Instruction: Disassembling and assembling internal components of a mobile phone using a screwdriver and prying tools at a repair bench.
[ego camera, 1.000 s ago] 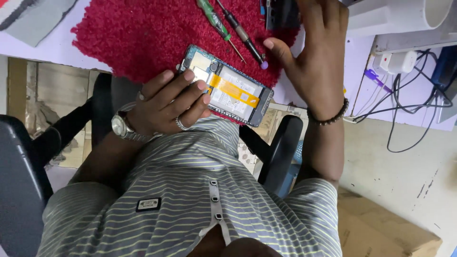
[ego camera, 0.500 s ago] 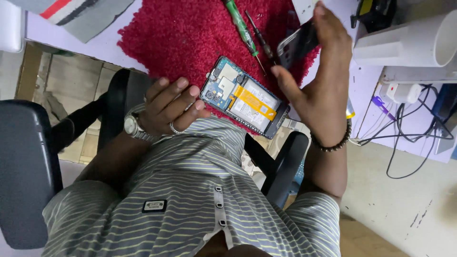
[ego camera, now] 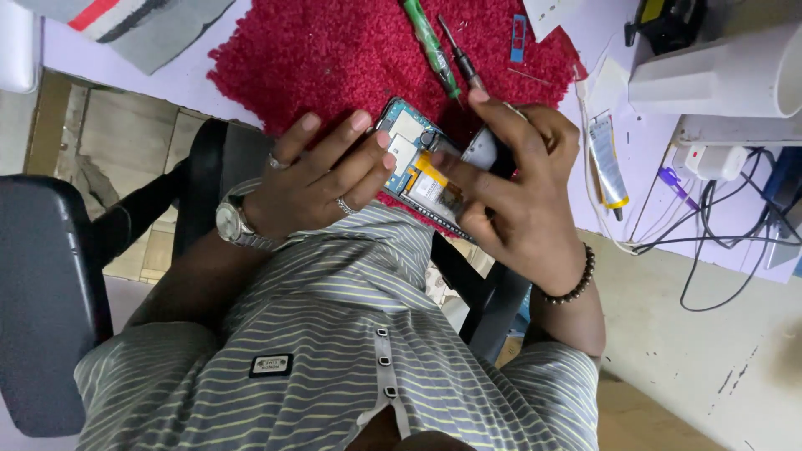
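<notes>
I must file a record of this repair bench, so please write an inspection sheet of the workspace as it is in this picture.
Surface: pale table with a red fluffy mat on it.
Job's things: opened phone, yellow battery showing, at the mat's near edge.
Clutter: two screwdrivers on the mat; glue tube; grey cloth; white box.
Hands: left hand steadies the phone; right hand presses a small dark part onto it with its fingers.
Cables: black wires and a white plug at the right.
Surroundings: black chair arm; bare floor.
</notes>
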